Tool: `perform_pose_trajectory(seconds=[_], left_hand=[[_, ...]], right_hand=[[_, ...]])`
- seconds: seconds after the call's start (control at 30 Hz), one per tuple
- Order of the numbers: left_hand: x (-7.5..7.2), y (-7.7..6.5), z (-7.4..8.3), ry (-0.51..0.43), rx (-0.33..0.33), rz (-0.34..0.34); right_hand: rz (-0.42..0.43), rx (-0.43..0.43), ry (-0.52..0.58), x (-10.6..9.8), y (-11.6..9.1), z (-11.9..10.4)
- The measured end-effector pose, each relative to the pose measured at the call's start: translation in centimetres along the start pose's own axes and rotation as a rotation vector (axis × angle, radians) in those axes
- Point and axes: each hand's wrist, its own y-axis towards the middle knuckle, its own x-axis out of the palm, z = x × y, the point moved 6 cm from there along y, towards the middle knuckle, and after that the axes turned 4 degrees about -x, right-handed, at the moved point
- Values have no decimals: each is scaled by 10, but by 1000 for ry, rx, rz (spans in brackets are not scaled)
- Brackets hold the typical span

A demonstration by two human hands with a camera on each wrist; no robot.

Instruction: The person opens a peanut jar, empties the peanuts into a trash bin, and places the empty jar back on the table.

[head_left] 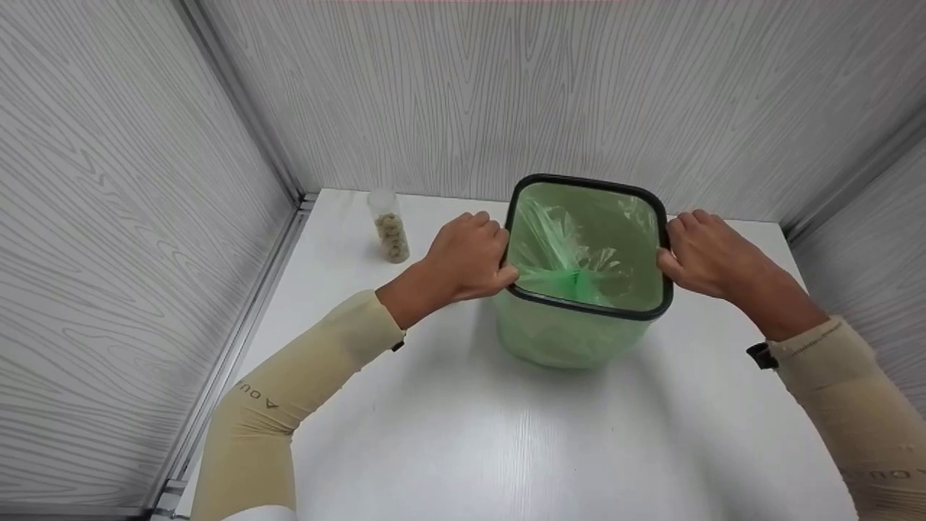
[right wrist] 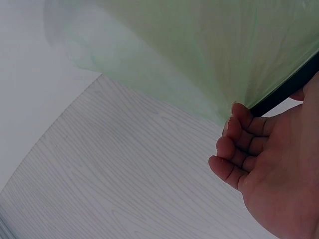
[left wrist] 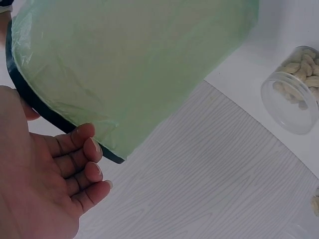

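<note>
A trash can with a black rim (head_left: pixel 593 309) stands on the table, its mouth tilted towards the head camera. Thin green plastic bag (head_left: pixel 576 278) film lies bunched inside the mouth and also covers the can's outer wall (left wrist: pixel 149 64). On one side, my left hand (head_left: pixel 470 257) grips the rim, fingers curled at the band and thumb over its top. Opposite it, my right hand (head_left: pixel 709 253) holds the rim in the same way. In the right wrist view, its fingertips (right wrist: pixel 225 148) sit at the rim's lower end, where the film gathers in folds.
A clear cylindrical jar (head_left: pixel 389 228), partly filled with pale nut-like pieces, stands at the back left of the white table (head_left: pixel 463 449). Wood-grain panels (head_left: pixel 448 94) wall in the table at the back and on both sides.
</note>
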Motion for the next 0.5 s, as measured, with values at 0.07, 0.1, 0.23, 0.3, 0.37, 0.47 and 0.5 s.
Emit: perform_pose_trajectory(seconds=[0.07,0.1,0.23,0.3,0.37,0.47,0.5], left_hand=[[0,-1,0,-2,2,2],[-1,-2,1,-4,5,9],[-1,-3,1,-3,10,14],[-2,-4,1,0,7,6],[-1,-5,0,5,-1,-9],[-1,-7,-1,13,-10,-23],[-1,-8,-1,17,-11,-24]], right_hand=[[-14,10,14,1,0,0],[-19,17,22,1,0,0],[-23,25,19,0,0,1],[-23,20,10,0,1,0],[-21,12,7,1,2,-1],[-14,2,7,2,4,-3],[-12,0,6,2,4,-4]])
